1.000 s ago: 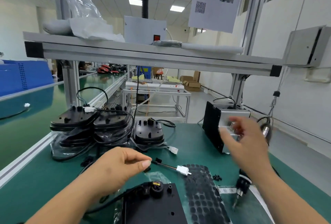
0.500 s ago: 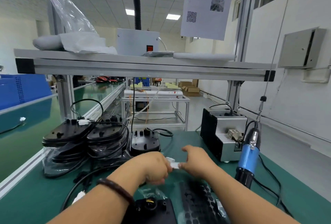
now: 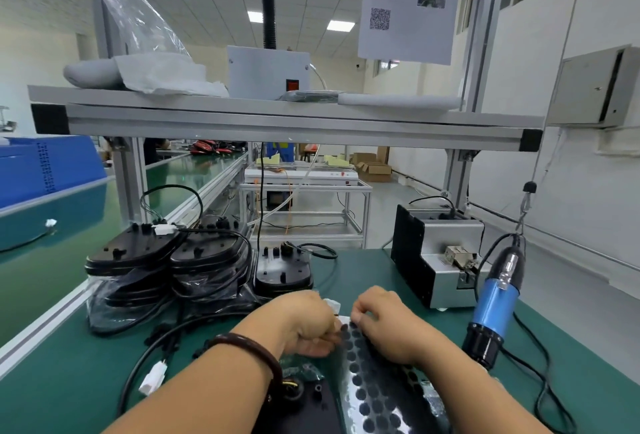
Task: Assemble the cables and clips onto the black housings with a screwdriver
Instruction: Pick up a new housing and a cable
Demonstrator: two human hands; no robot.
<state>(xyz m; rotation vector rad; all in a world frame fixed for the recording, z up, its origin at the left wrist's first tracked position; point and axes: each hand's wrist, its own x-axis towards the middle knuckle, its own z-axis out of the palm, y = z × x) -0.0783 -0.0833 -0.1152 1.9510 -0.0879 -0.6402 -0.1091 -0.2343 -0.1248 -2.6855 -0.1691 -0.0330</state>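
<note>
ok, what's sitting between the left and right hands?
A small white connector, pinched from both sides by the left hand and right hand, just above the sheet of black dots. The head view shows it.

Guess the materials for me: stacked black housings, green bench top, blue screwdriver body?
Black housings: likely moulded plastic, satin; rounded edges, integral bosses, soft highlights.
Green bench top: looks like a rubber or vinyl mat, matte with a faint sheen; cannot confirm.
Blue screwdriver: body seems glossy hard plastic, with a black collar below.
</note>
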